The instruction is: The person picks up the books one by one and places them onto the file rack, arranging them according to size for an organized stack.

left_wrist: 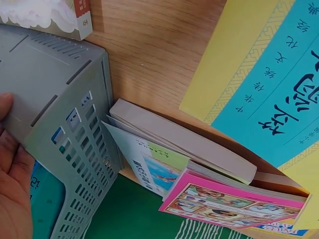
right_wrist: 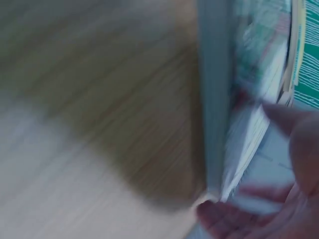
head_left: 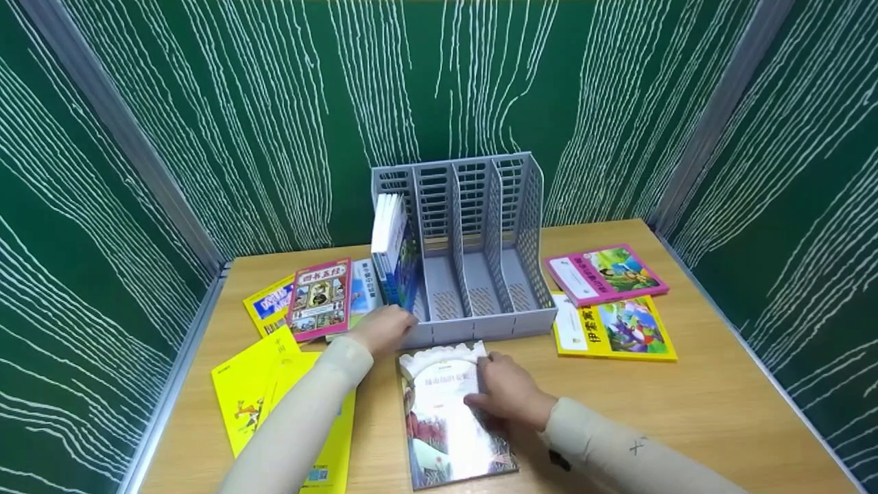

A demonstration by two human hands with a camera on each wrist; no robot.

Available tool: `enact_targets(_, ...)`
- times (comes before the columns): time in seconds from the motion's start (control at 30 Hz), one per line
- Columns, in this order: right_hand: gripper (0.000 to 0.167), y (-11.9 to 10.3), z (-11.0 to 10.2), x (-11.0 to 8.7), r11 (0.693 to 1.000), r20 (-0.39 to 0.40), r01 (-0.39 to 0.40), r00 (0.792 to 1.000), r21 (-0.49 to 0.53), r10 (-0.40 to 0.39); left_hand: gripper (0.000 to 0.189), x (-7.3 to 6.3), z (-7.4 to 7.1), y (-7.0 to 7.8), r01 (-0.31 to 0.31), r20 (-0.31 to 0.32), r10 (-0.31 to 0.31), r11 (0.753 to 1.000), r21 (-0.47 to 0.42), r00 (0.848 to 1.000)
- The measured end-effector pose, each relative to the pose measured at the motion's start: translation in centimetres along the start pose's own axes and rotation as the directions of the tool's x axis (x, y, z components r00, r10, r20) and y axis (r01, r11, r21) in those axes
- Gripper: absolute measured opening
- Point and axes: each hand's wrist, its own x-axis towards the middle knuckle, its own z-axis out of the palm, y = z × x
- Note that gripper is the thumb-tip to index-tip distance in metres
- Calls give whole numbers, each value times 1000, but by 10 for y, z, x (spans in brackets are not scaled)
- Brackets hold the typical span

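My left hand [head_left: 381, 329] is at the front left corner of a grey file rack [head_left: 494, 326]. Its fingers grip the low front wall, as the left wrist view also shows. Several books [head_left: 389, 230] stand upright in the leftmost compartment, just beyond that hand. In front of the rack lies a book with a pale, scalloped cover design [head_left: 439, 418]. My right hand [head_left: 514, 391] holds this book by its upper right edge, thumb over the cover. The right wrist view is blurred, with fingers [right_wrist: 219, 216] at the book's corner.
Left of the rack, a pink-bordered book [head_left: 319, 298] overlaps a blue one [head_left: 365, 278] and a yellow one [head_left: 264, 302]. Yellow books [head_left: 240, 384] lie nearer, partly under the left forearm. At right, a pink book [head_left: 610, 274] lies above a yellow book [head_left: 617, 328]. Green walls enclose the table.
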Motion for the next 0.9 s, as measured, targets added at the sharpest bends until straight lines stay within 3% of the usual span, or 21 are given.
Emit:
enact_targets(0.1, 77, -11, 1, 5, 980, -5, -166, 986, 113, 168, 21, 0, 0, 0, 22, 11, -22, 1000, 3, 1000)
enact_targets(0.23, 76, -19, 4, 13, 941, -7, -260, 964, 216, 267, 21, 0, 0, 1, 42, 20, -42, 999, 4, 999)
enact_targets(0.37, 56, -12, 14, 27, 928, -28, -297, 950, 227, 311, 21, 0, 0, 2, 39, 16, -39, 999, 9, 999)
enact_targets(0.47, 46, 9, 34, 41, 924, -37, -292, 950, 247, 311, 21, 0, -1, 3, 47, 19, -48, 999, 5, 999)
enact_targets(0.57, 39, 20, 40, 47, 888, -4, -307, 945, 342, 328, 21, 0, -1, 3, 57, 25, -57, 998, 2, 998)
enact_targets(0.67, 42, 23, 36, 49, 829, 23, -336, 931, 446, 364, 21, 0, 0, 3, 58, 24, -58, 998, 7, 998)
enact_targets(0.73, 47, 26, 36, 50, 808, 13, -342, 924, 481, 383, 21, 0, 0, 3, 48, 16, -48, 999, 13, 999)
enact_targets(0.9, 43, 40, 51, 60, 811, 2, -393, 900, 433, 436, 21, -2, -1, 5, 32, 2, -32, 999, 13, 999)
